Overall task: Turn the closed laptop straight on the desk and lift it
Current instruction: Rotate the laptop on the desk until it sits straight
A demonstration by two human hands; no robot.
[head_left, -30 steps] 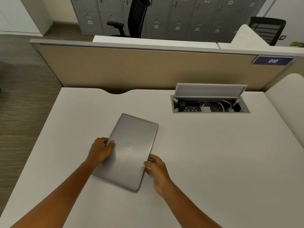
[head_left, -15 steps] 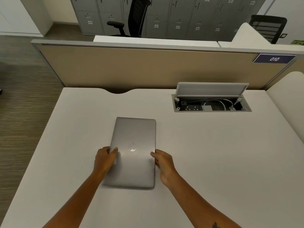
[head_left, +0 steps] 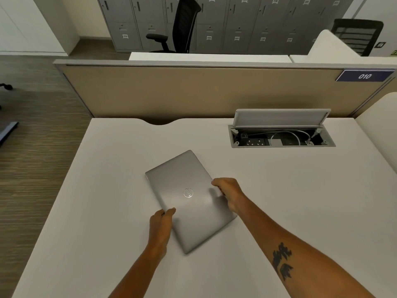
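Holding item: one closed laptop (head_left: 189, 198), silver, lying flat on the surface (head_left: 279, 190), near its middle and skewed, far corner pointing left of straight. My left hand (head_left: 161, 224) gripped the near-left long edge, thumb on the lid, fingers (head_left: 158, 215) curled at the rim. My right hand (head_left: 229, 193) clamped the opposite long edge, thumb on top, other fingers hidden beneath. Handling, as I judged it: rigid slab, moderately heavy, smooth metal lid likely slippery, hinge and screen fragile. Best hold: both long edges at mid-length, fingers under, thumbs over. Condition: not yet square, not yet raised.
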